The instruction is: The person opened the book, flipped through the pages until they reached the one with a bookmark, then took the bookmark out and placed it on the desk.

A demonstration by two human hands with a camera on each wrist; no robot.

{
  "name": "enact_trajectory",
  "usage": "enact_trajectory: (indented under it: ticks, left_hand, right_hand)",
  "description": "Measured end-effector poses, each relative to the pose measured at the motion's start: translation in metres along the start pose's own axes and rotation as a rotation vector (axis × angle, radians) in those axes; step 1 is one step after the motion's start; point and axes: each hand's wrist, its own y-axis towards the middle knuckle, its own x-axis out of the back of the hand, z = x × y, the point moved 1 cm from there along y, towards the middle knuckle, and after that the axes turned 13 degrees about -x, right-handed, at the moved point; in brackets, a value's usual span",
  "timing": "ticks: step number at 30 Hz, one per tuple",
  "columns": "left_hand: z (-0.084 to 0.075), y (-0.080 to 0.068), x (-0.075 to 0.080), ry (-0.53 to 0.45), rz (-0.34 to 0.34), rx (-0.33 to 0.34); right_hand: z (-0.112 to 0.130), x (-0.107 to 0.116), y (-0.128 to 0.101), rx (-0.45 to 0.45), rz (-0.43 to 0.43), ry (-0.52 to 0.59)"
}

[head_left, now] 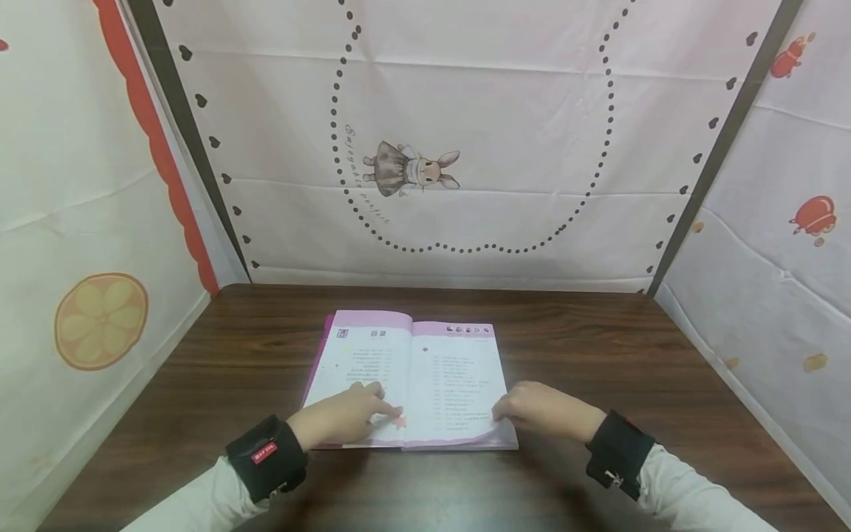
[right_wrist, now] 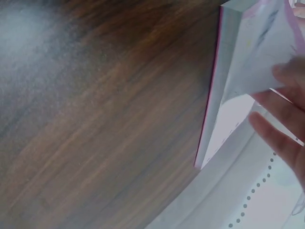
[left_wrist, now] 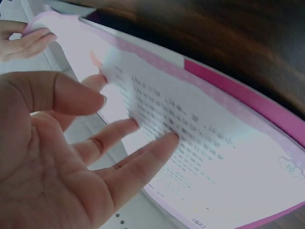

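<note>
Close to the front edge of the counter (head_left: 572,340), two white sleeves (head_left: 199,499) reach in, with a black band (head_left: 269,458) on each wrist. The bands have small metal bits, and the one on the left has a red tag (head_left: 264,452). Next come the hands. The left hand (head_left: 342,417) is loose and holds nothing. Its fingers are spread, and its pointing finger reaches out just beside a little red star (head_left: 400,422) on the left page (head_left: 362,369). The right hand (head_left: 545,406) pinches the bottom corner of the right page (head_left: 459,369), and that corner bends up. More white paper shows under it.

Both pages belong to an open book (left_wrist: 248,93) with a bright pink cover, lying on the brown wooden counter between the hands. Inside it are lines of tiny print, too small to read, and pink strips along the tops. The left hand hides some of the left page's print.

Past the book hangs a white cloth (head_left: 532,148) with dots, hearts and a rabbit (head_left: 405,168) in a skirt, lying sideways. An orange slice (head_left: 101,321) decorates the left side wall (head_left: 80,185).
</note>
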Motion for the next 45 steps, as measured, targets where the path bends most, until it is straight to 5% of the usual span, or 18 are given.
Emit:
enact_trajectory:
  ticks: [9,19,31,38,45]
  left_hand:
    - [0.002,0.002,0.002,-0.043,0.033,0.04]
    - [-0.002,0.007,-0.001,0.042,0.007,-0.045]
    - [-0.023,0.012,-0.01,0.217,-0.085,-0.026]
    - [-0.026,0.021,-0.013,0.255,-0.149,-0.063]
    - [-0.028,0.027,-0.02,0.308,-0.203,-0.021]
  right_hand:
    - [0.003,0.006,0.006,0.021,-0.153,-0.072]
    - [0.009,0.035,0.01,0.109,-0.324,-0.115]
    - [0.03,0.06,0.019,0.205,-0.443,-0.212]
    - [0.041,0.068,0.026,0.262,-0.509,-0.342]
    - [0.051,0.073,0.035,0.277,-0.549,-0.373]
